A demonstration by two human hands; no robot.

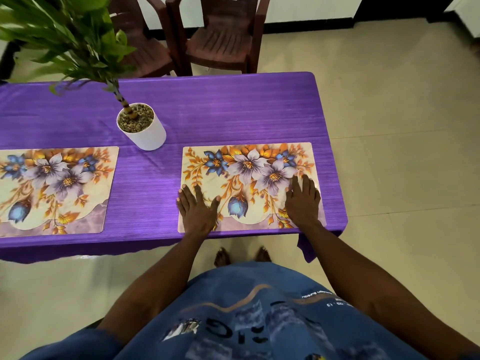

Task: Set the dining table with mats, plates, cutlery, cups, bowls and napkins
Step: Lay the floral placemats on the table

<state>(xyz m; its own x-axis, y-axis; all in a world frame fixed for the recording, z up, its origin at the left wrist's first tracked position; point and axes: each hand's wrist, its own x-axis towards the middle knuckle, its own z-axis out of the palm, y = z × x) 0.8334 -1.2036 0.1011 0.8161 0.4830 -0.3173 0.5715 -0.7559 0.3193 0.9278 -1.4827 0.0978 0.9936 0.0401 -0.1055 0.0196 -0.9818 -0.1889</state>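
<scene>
Pressing flat on the right-hand floral mat [249,187], both hands lie palm down with fingers straight and slightly spread, holding nothing: the left hand [196,207] sits on the mat's near-left corner, its outer fingers reaching over the edge onto the purple tablecloth [233,110], and the right hand [302,200] rests near the near-right corner. From the head view, the mat's long axis runs left to right, parallel to the table's near edge, and it lies directly under the fingers, so any squaring-up is a small slide by both hands together. A second mat [55,189] lies well apart to the left. The white plant pot [142,127] stands between them, farther back, just clear of the mat's far-left corner. Two dark chairs [207,35] stand beyond the table. No plates, cutlery, cups, bowls or napkins are in view.
</scene>
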